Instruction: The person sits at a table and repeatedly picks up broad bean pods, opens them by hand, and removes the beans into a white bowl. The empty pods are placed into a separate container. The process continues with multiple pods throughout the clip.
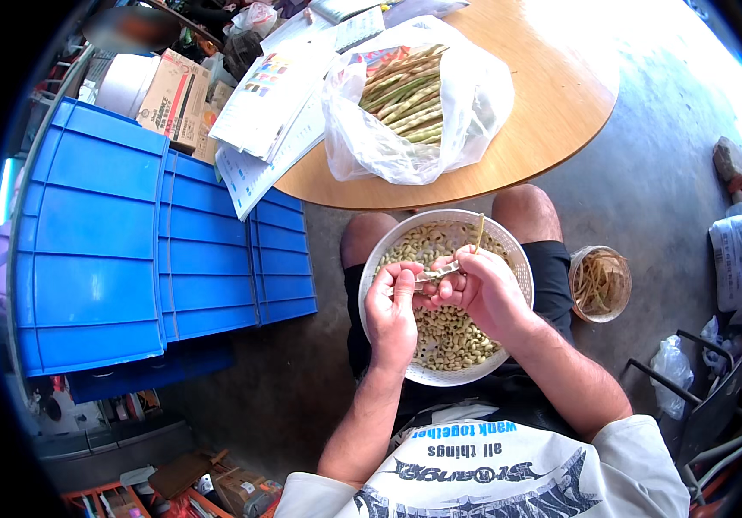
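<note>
Between both hands a bean pod (437, 273) is held split, above the white colander (450, 377) on my lap. My left hand (393, 306) pinches one end of it between thumb and fingers. My right hand (485, 289) grips the other end, and a thin yellowish strip (481, 230) sticks up from its fingertips. Below them, many pale green shelled beans (453, 338) fill the colander. Ahead on the table, a white plastic bag (474, 104) lies open around a bundle of long unshelled bean pods (404, 93).
The round wooden table (552, 104) curves close in front of my knees. Papers (259, 108) overhang its left edge. Large blue bins (95, 242) stand at the left. Right of my knee, a small basket (600, 283) holds empty pods. A black metal frame (694, 393) and plastic bags are farther right.
</note>
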`<move>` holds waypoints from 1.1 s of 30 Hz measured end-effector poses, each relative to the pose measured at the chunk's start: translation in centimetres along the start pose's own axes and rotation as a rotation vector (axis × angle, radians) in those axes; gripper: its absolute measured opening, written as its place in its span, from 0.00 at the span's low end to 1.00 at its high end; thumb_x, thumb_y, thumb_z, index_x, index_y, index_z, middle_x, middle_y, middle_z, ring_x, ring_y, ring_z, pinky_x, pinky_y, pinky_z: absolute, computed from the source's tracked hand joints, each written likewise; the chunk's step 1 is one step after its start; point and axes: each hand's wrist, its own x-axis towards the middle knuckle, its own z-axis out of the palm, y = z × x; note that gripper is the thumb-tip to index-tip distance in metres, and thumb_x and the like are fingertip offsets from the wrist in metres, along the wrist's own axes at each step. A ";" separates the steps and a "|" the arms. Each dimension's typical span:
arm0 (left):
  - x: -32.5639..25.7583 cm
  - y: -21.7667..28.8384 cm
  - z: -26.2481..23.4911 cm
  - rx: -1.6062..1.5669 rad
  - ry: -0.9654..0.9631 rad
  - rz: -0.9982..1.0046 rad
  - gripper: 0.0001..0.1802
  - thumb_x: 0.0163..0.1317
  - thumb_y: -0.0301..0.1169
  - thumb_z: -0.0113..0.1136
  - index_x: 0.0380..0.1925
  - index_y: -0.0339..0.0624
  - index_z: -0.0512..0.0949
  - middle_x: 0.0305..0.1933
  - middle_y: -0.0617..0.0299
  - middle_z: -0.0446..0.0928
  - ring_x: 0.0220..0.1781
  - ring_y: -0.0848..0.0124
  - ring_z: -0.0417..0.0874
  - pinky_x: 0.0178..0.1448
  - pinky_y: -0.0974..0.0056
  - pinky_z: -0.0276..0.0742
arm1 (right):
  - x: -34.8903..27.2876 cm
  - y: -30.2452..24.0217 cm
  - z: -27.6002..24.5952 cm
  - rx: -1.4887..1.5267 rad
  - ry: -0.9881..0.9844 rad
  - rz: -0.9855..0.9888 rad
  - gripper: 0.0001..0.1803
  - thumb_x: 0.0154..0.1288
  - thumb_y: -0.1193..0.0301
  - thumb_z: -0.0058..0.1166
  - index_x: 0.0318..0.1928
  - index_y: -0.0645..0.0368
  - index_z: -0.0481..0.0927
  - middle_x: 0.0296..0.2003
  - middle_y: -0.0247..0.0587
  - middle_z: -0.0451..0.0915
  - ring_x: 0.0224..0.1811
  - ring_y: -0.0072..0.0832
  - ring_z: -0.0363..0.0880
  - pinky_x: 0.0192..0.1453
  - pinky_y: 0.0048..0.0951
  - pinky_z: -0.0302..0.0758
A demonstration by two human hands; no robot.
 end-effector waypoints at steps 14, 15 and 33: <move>0.1 0.1 -0.1 0.008 0.001 0.013 0.08 0.73 0.30 0.52 0.46 0.39 0.75 0.34 0.65 0.78 0.30 0.80 0.77 0.32 0.75 0.74 | 0.2 0.3 0.1 -0.012 0.040 -0.079 0.08 0.76 0.69 0.42 0.41 0.60 0.69 0.43 0.47 0.80 0.37 0.30 0.84 0.44 0.34 0.85; 0.1 0.1 0.0 0.022 -0.003 0.022 0.08 0.73 0.29 0.53 0.47 0.39 0.75 0.34 0.65 0.78 0.30 0.80 0.77 0.32 0.75 0.74 | 0.2 0.4 0.0 -0.015 0.047 -0.092 0.07 0.77 0.69 0.42 0.41 0.60 0.69 0.42 0.47 0.80 0.37 0.29 0.84 0.44 0.34 0.85; 0.0 -0.1 -0.2 -0.087 -0.107 -0.096 0.05 0.71 0.28 0.56 0.42 0.39 0.75 0.29 0.67 0.75 0.27 0.82 0.73 0.28 0.77 0.69 | 0.2 0.4 -0.3 -0.120 0.103 -0.085 0.11 0.78 0.65 0.40 0.40 0.59 0.70 0.36 0.44 0.82 0.32 0.27 0.83 0.39 0.30 0.83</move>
